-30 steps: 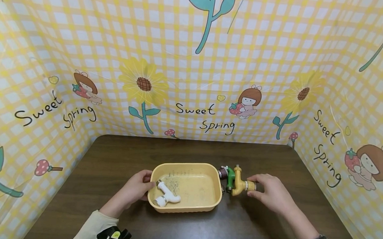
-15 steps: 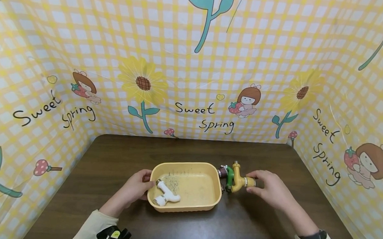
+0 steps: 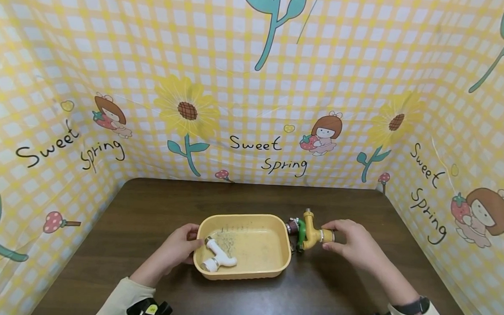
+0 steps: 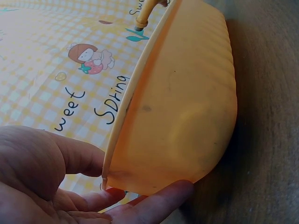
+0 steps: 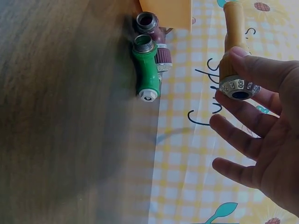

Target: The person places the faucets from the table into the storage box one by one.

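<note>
My left hand (image 3: pixel 178 247) holds the left end of a yellow plastic basin (image 3: pixel 259 248), thumb over the rim; the left wrist view has its fingers under the basin's wall (image 4: pixel 182 84). Inside the basin, at the left, lies a white tap (image 3: pixel 221 259). With thumb and fingertips, my right hand (image 3: pixel 357 247) pinches a yellow tap (image 3: pixel 311 236) at its ridged end. The right wrist view shows this yellow tap (image 5: pixel 235 28) raised off the tabletop, the other fingers spread. A green tap (image 5: pixel 148 70) and a maroon tap (image 5: pixel 163 55) lie beside the basin's right end.
A dark wooden table (image 3: pixel 167 196) carries everything. Yellow checked cloth (image 3: pixel 254 102) with flower and girl prints stands as walls at the back and both sides. Bands with small devices (image 3: pixel 150 308) sit at both wrists.
The right hand has shifted slightly up and left in the head view, bringing the yellow tap along, closer over the green one. The left hand and basin have stayed put.
</note>
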{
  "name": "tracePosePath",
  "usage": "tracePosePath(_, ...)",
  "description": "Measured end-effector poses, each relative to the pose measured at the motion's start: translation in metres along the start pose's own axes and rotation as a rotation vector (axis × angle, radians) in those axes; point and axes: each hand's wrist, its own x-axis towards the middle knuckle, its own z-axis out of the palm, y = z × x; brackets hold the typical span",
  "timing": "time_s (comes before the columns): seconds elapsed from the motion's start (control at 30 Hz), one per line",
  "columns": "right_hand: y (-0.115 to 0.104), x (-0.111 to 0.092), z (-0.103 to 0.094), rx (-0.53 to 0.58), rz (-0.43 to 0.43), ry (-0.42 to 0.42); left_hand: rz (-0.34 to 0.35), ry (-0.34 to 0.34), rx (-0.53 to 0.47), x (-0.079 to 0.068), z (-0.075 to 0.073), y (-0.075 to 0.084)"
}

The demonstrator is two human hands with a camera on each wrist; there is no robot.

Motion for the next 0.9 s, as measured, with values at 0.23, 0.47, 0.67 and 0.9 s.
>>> tracePosePath(0.23, -0.003, 0.006, -0.003, 0.002, -0.031, 0.023, -0.001, -0.001, -0.007, 0.001, 0.001, -0.001)
tracePosePath(0.47, -0.003, 0.011, -0.005, 0.005, -0.042, 0.016, -0.003, 0.0, -0.01, 0.001, 0.0, 0.0)
tracePosePath(0.67, -0.005, 0.013, -0.006, 0.016, -0.055, 0.011, -0.003, -0.001, -0.014, 0.001, 0.0, 0.0)
tracePosePath(0.9, -0.007, 0.016, -0.005, 0.025, -0.061, 0.011, -0.003, 0.001, -0.016, 0.001, 0.001, 0.0)
